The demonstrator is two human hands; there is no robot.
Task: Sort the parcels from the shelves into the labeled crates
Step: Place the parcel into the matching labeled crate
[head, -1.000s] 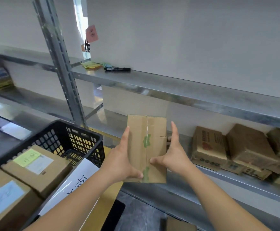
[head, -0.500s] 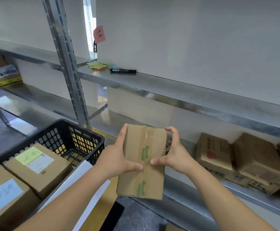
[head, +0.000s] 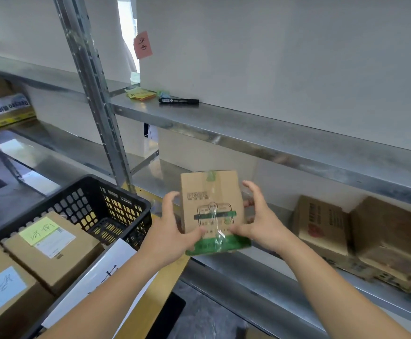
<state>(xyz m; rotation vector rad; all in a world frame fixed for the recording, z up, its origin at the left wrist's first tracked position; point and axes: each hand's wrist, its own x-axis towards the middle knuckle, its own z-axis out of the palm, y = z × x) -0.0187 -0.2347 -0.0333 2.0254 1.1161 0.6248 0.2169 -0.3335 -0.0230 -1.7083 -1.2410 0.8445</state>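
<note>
Parcel (head: 213,211): upright between both palms.
Left hand (head: 172,232): fingers curled round its left edge.
Right hand (head: 260,221): thumb on front, fingers behind.

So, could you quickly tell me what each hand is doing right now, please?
Left hand: holding the parcel by its left side.
Right hand: holding the same parcel by its right side.

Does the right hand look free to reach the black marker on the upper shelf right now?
Probably not yet: the right hand and left hand both hold the parcel. The path up to the marker looks unobstructed otherwise.
</note>
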